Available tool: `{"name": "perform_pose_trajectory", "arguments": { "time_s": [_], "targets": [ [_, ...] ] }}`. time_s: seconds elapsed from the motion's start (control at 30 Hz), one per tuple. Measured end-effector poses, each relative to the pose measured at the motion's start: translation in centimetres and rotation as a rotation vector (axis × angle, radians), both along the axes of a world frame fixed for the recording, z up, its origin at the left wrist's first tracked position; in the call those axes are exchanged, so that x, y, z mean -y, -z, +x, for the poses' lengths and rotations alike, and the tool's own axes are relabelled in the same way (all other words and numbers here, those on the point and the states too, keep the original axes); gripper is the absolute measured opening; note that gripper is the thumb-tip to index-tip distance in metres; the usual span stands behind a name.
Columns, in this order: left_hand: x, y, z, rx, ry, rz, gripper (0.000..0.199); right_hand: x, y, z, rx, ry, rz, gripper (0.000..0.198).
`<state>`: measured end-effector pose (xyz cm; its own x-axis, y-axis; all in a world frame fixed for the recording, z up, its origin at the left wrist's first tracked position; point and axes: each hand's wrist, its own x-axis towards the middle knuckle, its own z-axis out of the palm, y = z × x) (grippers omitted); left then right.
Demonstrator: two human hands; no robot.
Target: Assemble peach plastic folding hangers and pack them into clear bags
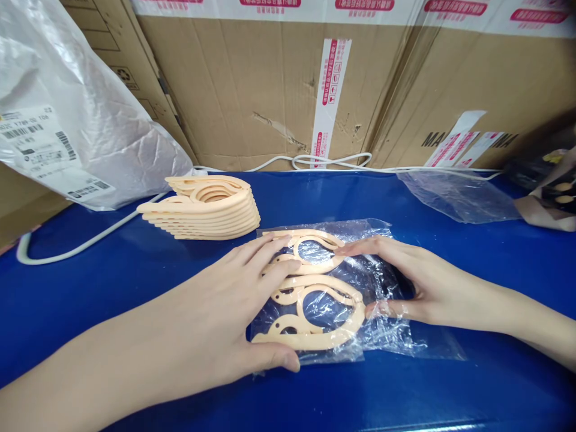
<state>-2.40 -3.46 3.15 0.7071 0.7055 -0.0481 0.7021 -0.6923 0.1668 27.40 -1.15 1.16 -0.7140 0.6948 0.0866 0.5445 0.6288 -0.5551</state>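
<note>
Two peach-coloured folding hangers, the nearer hanger (333, 341) and the farther hanger (335, 264), lie side by side within a clear plastic bag (387, 336) on the blue table. Spread over their left ends is my left hand (234, 300), its fingertips on the far hanger and its thumb by the near one's front edge. From the right, my right hand (418, 282) touches the hangers' rounded ends through or over the film, forefinger and thumb wide apart. Behind my left hand stands a neat stack of matching folded hangers (211, 219).
Large cardboard boxes (243, 78) wall off the back of the blue table (216, 399). A white shipping bag (112, 120) leans at the left. A white cable (90, 249) runs along the back. Another clear plastic bag (459, 195) and a dark bundle (549, 186) lie at the right.
</note>
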Motion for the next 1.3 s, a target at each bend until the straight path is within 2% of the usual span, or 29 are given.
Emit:
{"name": "perform_pose_trajectory", "arguments": {
  "time_s": [0.17,0.33,0.5,0.77,0.83,0.93,1.0,1.3],
  "targets": [
    [-0.4,0.4,-0.1,0.054,-0.045,-0.024,0.104,0.0,0.1,0.0,0.001,0.008,0.004,0.067],
    [-1.2,0.9,-0.1,0.081,-0.106,0.002,0.091,0.1,0.0,-0.1,0.020,0.011,0.023,0.067],
    [-2.2,1.4,0.1,0.054,-0.096,0.034,0.101,0.4,-0.1,-0.1,0.035,-0.004,0.042,0.069],
    [-2.2,1.1,0.5,0.063,-0.061,0.098,0.101,0.5,0.0,0.0,0.046,-0.010,0.013,0.073],
    [-2.2,1.0,0.4,0.085,-0.062,0.092,0.094,0.5,0.0,0.0,0.040,-0.010,0.018,0.073],
    [-2.2,0.7,0.1,0.114,-0.087,0.074,0.071,0.4,0.0,0.1,0.034,-0.011,0.025,0.073],
    [-2.3,0.5,-0.2,0.102,-0.086,0.070,0.063,0.4,0.1,0.1,0.031,-0.010,0.023,0.071],
    [-3.2,0.5,-0.4,0.062,-0.085,0.049,0.054,0.4,0.3,0.1,0.018,-0.013,0.035,0.067]
  ]
}}
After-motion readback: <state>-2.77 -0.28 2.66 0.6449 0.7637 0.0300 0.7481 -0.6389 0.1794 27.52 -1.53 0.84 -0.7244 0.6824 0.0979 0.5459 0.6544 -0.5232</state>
